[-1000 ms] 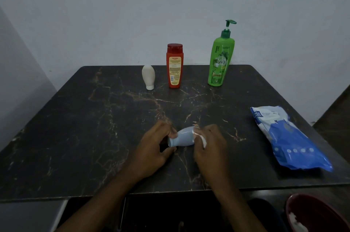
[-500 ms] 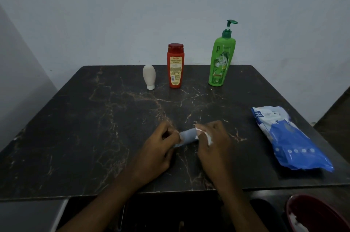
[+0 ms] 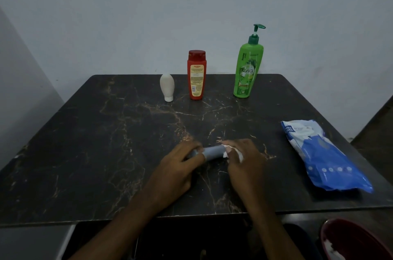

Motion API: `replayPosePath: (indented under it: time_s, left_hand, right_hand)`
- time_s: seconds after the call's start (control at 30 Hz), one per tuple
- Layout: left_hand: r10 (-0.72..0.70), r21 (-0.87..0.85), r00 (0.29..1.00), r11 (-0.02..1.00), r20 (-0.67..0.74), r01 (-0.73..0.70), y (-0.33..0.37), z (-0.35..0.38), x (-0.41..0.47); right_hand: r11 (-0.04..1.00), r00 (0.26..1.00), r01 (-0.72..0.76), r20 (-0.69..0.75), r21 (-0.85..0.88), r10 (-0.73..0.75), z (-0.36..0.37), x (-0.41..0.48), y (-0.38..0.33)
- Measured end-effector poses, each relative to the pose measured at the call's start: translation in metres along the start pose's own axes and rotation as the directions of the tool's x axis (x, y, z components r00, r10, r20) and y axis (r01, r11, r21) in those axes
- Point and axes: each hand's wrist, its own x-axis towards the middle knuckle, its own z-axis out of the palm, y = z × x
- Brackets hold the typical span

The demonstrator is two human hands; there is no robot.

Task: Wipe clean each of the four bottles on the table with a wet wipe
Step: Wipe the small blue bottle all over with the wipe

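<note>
Near tabletop front edge: left hand [image 3: 176, 171] grips blue bottle [image 3: 213, 152], lying sideways; right hand [image 3: 244, 164] pinches wipe [image 3: 232, 151] against it.

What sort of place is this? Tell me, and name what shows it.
Probably a plain room in a home, not a workshop. A dark marble-look table stands against a bare painted wall; on it are everyday toiletries, such as a green pump bottle and a red bottle, and a blue pack of wipes.

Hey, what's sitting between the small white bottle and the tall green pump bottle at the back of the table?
The head view shows one thing: the red bottle with a yellow label, standing upright between the small white bottle and the tall green pump bottle.
</note>
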Motion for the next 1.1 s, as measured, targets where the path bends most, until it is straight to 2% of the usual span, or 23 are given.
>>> replayPosePath:
  time_s: [0.23,0.4,0.47,0.57,0.73,0.83,0.9,0.97,1.0,1.07,1.1]
  left_hand:
    - [-0.159,-0.277,0.986,0.951,-0.049,0.139,0.002,-0.001,0.005]
    - [-0.286,-0.354,0.951,0.907,-0.116,0.229,-0.005,-0.002,0.008]
    - [-0.367,-0.406,0.926,0.862,-0.088,0.304,-0.008,-0.002,0.008]
    - [-0.408,-0.431,0.913,0.828,-0.026,0.358,-0.011,0.001,0.008]
    - [-0.443,-0.482,0.896,0.78,0.026,0.399,-0.013,0.003,0.01]
    - [-0.428,-0.504,0.903,0.771,0.041,0.388,-0.01,0.002,0.012]
    - [-0.413,-0.503,0.91,0.778,0.041,0.376,-0.01,0.002,0.012]
    - [-0.415,-0.487,0.909,0.786,0.045,0.382,-0.011,0.001,0.011]
    - [-0.426,-0.483,0.904,0.782,0.048,0.394,-0.013,0.001,0.01]
    - [-0.453,-0.501,0.89,0.757,0.059,0.419,-0.015,0.0,0.009]
    - [-0.466,-0.521,0.882,0.738,0.065,0.428,-0.016,0.0,0.008]
  right_hand:
    - [1.0,1.0,-0.011,-0.005,0.003,0.011,0.0,-0.001,0.0]
    - [0.998,0.998,0.065,0.009,-0.022,-0.064,-0.001,-0.003,-0.004]
    - [0.995,0.995,0.095,-0.001,-0.005,-0.095,0.0,-0.005,-0.009]
    - [0.994,0.994,0.105,-0.017,0.007,-0.105,0.006,-0.009,-0.014]
    - [0.958,0.961,0.271,0.083,-0.091,-0.264,0.013,-0.012,-0.016]
    - [0.886,0.88,0.453,0.213,-0.102,-0.425,0.017,-0.015,-0.019]
    - [0.86,0.86,0.494,0.221,-0.131,-0.46,0.02,-0.015,-0.016]
    - [0.876,0.902,0.428,0.16,-0.221,-0.401,0.02,-0.01,-0.011]
    - [0.904,0.938,0.345,0.121,-0.253,-0.324,0.019,-0.008,-0.008]
    - [0.976,0.999,0.034,0.038,-0.214,-0.026,0.016,-0.002,-0.005]
    - [0.976,0.993,-0.11,0.017,-0.185,0.116,0.013,0.002,-0.001]
